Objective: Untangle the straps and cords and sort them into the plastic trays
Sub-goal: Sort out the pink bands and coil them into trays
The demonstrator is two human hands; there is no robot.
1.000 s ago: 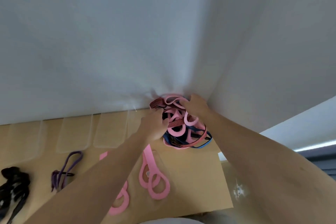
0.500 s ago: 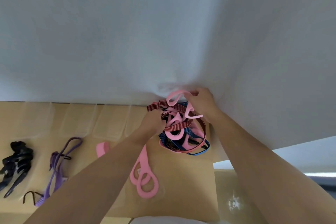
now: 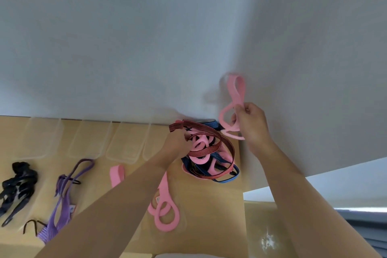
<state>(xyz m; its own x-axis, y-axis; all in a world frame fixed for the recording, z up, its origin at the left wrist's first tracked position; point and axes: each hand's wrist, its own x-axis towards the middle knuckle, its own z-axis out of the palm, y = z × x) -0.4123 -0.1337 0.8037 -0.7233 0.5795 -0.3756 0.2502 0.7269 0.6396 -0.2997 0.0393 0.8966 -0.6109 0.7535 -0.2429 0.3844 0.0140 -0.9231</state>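
A pale wall [image 3: 146, 37] fills the upper view, and below it lies a wooden surface [image 3: 219, 211]. The tangle [image 3: 211, 161] of pink, blue and red-striped straps sits on that surface where it meets the wall. Left of the tangle, a row of clear plastic trays [image 3: 122, 158] lines the wall. Farther left and nearer the person lie a purple strap [image 3: 62, 199] and, beyond it, a black bundle [image 3: 18, 182]. Just on the near side of the tangle lies a looped pink strap [image 3: 165, 209]. The right hand [image 3: 253, 125] is up and to the right of the tangle, its fingers pinching a raised pink loop strap [image 3: 237, 94]. The left hand [image 3: 178, 144] has its fingers curled into the tangle's left side, gripping it.
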